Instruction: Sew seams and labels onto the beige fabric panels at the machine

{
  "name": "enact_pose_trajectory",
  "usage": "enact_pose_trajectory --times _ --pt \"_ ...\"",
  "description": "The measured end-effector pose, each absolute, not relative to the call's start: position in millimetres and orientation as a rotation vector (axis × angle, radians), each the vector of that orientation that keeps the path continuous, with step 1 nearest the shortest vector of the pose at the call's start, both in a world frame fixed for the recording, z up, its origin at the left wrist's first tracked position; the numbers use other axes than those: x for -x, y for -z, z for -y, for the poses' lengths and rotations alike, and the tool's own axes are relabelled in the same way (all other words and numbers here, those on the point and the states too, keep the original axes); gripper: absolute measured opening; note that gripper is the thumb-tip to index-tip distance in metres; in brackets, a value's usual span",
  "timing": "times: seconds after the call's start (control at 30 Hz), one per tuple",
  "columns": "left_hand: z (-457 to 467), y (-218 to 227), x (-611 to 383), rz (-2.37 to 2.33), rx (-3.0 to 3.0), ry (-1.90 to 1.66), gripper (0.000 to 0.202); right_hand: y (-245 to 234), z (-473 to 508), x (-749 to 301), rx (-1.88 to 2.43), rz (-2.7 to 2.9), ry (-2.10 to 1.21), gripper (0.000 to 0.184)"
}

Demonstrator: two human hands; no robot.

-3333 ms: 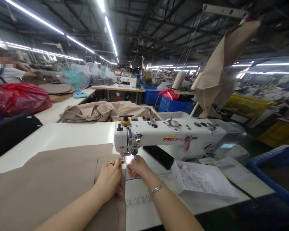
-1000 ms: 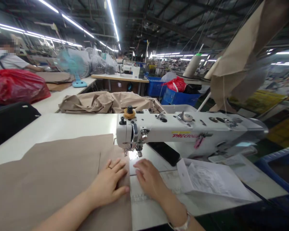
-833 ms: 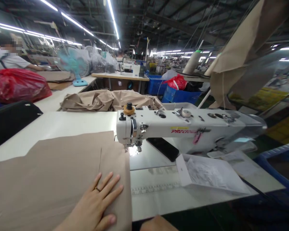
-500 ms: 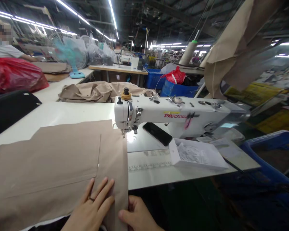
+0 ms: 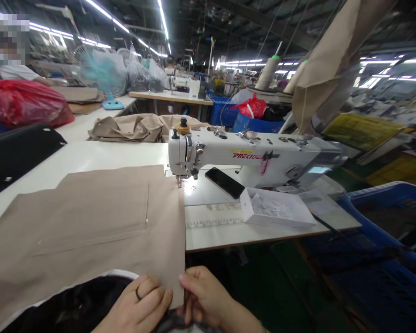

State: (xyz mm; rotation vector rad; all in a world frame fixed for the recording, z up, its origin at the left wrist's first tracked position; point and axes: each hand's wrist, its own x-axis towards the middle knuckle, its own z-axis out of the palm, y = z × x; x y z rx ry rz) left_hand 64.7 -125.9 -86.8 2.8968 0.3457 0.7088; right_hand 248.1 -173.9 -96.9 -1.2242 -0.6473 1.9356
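A large beige fabric panel (image 5: 100, 203) lies flat on the white table, its right edge running under the needle area of the sewing machine (image 5: 215, 150). At the panel's near right corner, my right hand (image 5: 208, 293) pinches the fabric edge between thumb and fingers. Just left of it, my left hand (image 5: 138, 300), with a ring on one finger, has its fingers curled on the panel's near edge. What lies beneath those curled fingers is partly hidden. A seam line and a small white mark show on the panel.
Right of the panel are a black phone (image 5: 224, 182), a white box of small clear pieces (image 5: 277, 208) and a ruler strip (image 5: 215, 224). A blue basket (image 5: 388, 231) stands at the right. Crumpled beige fabric (image 5: 131, 128) lies behind. A co-worker (image 5: 10, 69) is at far left.
My left hand has slid from lying spread on the panel to the near edge, its fingers now curled. My right hand still pinches the right edge. The camera view has shifted slightly.
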Motion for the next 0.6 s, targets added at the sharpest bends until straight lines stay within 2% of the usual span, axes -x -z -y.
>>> enact_pose_trajectory --times 0.17,0.4,0.5,0.6 --pt "127.1 90.6 -65.1 -0.373 -2.899 -0.773 0.044 89.9 174.4 -246.6 1.263 0.725 -1.985 0.061" --pt "126.6 81.5 -74.2 -0.404 -2.854 -0.883 0.028 86.9 177.7 -246.0 1.333 0.931 -1.966 0.052" --pt "126.9 78.6 -81.0 -0.405 -2.885 -0.956 0.029 89.0 181.8 -245.9 1.453 1.073 -1.776 0.044" --pt "123.6 70.0 -86.7 -0.385 -2.912 -1.210 0.034 95.1 185.5 -245.7 1.596 1.334 -1.432 0.035"
